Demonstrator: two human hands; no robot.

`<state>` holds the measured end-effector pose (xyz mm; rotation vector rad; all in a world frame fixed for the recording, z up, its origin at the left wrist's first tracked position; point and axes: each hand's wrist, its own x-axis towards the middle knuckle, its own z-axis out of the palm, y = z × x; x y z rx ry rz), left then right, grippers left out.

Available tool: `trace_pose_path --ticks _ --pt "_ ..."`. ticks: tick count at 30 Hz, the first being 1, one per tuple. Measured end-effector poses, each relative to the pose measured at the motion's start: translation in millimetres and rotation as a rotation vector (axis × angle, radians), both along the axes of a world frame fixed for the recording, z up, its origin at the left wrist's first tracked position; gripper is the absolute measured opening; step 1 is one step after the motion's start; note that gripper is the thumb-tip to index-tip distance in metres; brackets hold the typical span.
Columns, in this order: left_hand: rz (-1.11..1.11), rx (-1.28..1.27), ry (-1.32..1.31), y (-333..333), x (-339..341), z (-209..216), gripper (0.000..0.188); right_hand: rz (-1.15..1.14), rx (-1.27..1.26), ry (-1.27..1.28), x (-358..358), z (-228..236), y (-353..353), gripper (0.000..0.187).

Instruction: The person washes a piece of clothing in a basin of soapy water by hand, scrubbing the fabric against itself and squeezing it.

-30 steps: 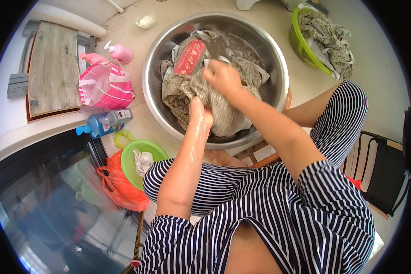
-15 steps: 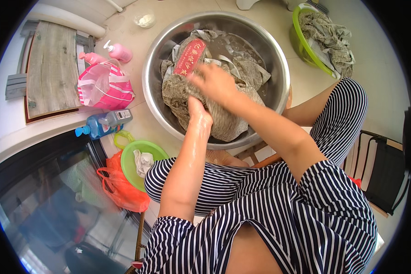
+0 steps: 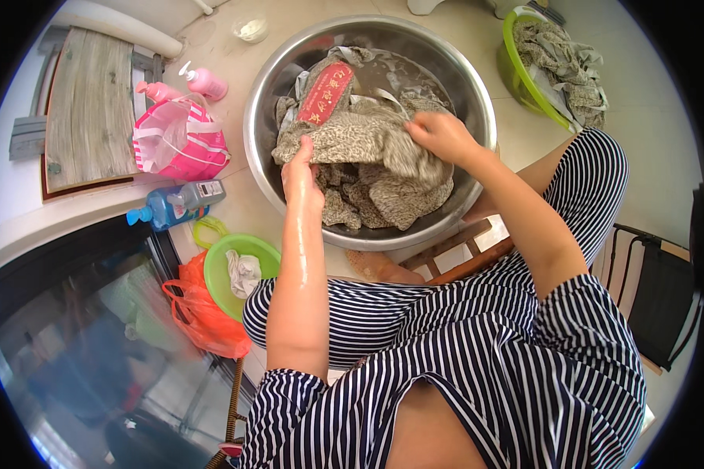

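Grey-brown patterned cloth point(image 3: 360, 141) is inside the big steel basin point(image 3: 252, 133), and one fold of it is held between the two hands. The left hand point(image 3: 302, 176) has its grip closed on the left part of this fold, with the thumb on top. The right hand point(image 3: 446, 139) has its grip closed on the right part. A red label point(image 3: 325, 94) is on the cloth, beyond the left hand; water point(image 3: 395, 74) shows at the far side. At far right, a green tub point(image 3: 515, 66) contains similar fabric point(image 3: 559, 66).
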<state>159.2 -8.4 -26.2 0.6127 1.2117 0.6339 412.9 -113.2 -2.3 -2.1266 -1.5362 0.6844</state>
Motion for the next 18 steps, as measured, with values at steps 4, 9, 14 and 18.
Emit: trace_pose_path --ticks 4,9,14,18 --pt "0.137 0.069 -0.365 -19 19 -1 0.053 0.181 -0.124 -0.110 -35 28 -21 0.058" --pt "0.031 0.452 -0.578 -38 50 74 0.037 0.049 0.168 0.012 -74 38 23 0.085" --pt "-0.016 0.598 -0.757 -15 27 107 0.047 0.059 0.774 0.112 -68 103 56 0.053" --pt "0.107 -0.002 -0.626 -13 34 34 0.073 -0.144 0.810 0.241 -84 83 51 0.056"
